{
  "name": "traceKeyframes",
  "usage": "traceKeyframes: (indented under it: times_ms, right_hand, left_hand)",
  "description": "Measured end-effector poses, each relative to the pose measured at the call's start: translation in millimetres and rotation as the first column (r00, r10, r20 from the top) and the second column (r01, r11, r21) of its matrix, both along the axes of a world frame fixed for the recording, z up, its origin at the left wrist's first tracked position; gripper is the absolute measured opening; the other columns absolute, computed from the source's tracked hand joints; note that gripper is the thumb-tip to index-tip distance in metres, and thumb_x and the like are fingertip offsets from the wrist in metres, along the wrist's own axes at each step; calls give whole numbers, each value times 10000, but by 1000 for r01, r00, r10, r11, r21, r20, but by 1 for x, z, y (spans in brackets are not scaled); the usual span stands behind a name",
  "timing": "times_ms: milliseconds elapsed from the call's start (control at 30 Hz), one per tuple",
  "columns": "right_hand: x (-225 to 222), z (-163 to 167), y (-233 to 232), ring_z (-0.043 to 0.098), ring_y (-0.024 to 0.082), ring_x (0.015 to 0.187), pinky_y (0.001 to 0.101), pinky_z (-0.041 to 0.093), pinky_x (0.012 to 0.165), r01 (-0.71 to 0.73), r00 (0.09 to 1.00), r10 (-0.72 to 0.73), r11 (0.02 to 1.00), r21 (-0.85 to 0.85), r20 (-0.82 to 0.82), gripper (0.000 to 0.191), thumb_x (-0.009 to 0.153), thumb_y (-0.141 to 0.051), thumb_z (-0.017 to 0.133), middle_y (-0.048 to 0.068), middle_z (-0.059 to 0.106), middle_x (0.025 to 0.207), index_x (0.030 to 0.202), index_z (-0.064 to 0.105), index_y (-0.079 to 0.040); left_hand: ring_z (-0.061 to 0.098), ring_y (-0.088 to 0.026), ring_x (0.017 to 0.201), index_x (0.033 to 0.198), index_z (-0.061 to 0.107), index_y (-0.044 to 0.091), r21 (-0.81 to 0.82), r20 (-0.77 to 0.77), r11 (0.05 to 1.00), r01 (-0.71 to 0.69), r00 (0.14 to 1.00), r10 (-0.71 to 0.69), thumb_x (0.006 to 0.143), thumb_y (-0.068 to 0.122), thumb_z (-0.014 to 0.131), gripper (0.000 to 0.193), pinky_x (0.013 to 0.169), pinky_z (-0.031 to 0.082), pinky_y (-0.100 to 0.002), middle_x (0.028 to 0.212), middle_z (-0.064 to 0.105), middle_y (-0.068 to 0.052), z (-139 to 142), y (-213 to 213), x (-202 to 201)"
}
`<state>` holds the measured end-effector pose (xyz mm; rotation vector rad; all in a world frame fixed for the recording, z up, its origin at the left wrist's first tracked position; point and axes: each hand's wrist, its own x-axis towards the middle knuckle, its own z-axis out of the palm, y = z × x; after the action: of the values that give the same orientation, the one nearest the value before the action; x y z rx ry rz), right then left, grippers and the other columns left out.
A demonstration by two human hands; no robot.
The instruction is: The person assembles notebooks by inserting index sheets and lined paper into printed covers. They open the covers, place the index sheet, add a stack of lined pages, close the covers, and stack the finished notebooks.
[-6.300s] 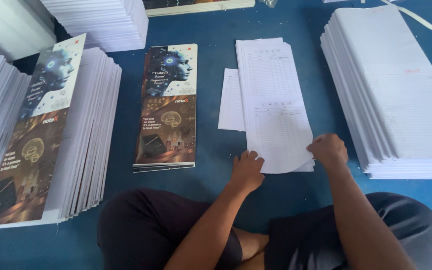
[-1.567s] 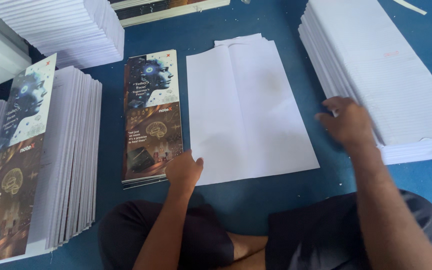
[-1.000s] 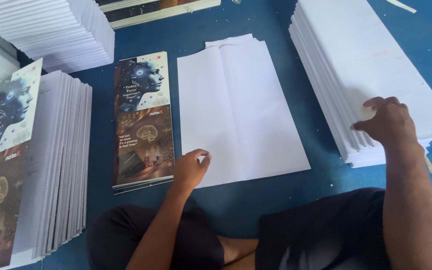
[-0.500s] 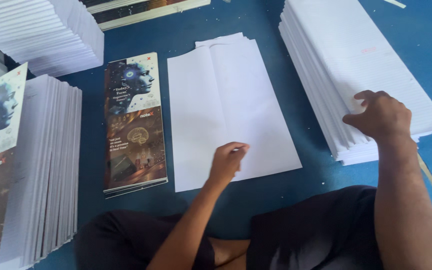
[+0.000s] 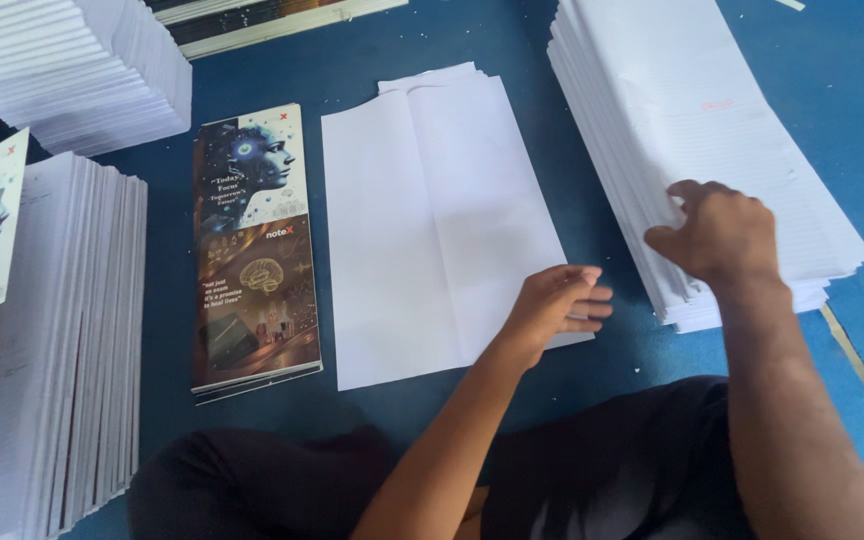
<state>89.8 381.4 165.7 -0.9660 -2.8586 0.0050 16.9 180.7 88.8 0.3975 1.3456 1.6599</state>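
Left hand (image 5: 552, 305) presses white sheets (image 5: 432, 220); right hand (image 5: 717, 230) grips paper stack (image 5: 712, 110).

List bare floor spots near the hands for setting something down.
Bare blue floor: a patch between the sheets under the left hand and the paper stack under the right hand; another strip right of that stack. Crowded: printed cover and stacks on the left.

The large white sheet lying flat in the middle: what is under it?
Under the large white sheet, more white paper edges peek out at its far end, on the blue floor. How many sheets lie beneath is hidden. The left hand rests on its near corner.
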Motion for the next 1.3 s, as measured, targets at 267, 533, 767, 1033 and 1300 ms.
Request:
traceKeyframes:
  times_ms: [267,533,767,1033,1300]
  right_hand:
    - [-11,0,-24,692,295,1062,443,584,850,20,999,-20,1000,21,45,630,710,-450,859,138,724,1098,1255,731,-161]
    - [7,-24,25,719,302,1055,445,565,927,80,978,-126,963,-258,-167,497,890,-475,796,141,745,1139,1206,773,-92]
    - [23,-51,78,449,473,1298,606,377,1043,341,915,-367,926,-163,-166,695,781,-541,876,298,558,1323,1235,727,-38]
    - [27,-66,110,416,499,1327,607,386,1056,472,849,-506,856,-212,-151,889,786,-599,850,334,528,1350,1357,616,41]
    - [26,-52,91,577,496,1161,551,531,897,471,849,-512,845,-254,-129,988,772,-618,870,364,592,1226,1354,564,119]
  left_hand:
    - [586,-374,1271,1436,434,-81,143,157,989,36,986,-59,1072,324,416,545,995,560,-472,1395,549,-294,-10,51,0]
    - [646,-357,1127,1416,453,-101,133,171,991,29,984,-52,1081,263,374,501,929,589,-470,1258,604,-276,-22,87,3]
    - [676,-325,1001,1315,544,-110,-22,172,999,-26,985,30,1042,262,495,464,871,603,-489,1139,629,-241,-27,123,2]
    - [685,-284,989,1265,586,-83,-113,183,990,-80,978,100,1012,295,563,455,856,605,-456,1118,656,-196,-39,142,1]
    - [632,-245,746,1167,666,-102,-121,60,984,-128,989,136,1000,314,612,451,591,506,-382,944,677,-186,-60,129,-14]
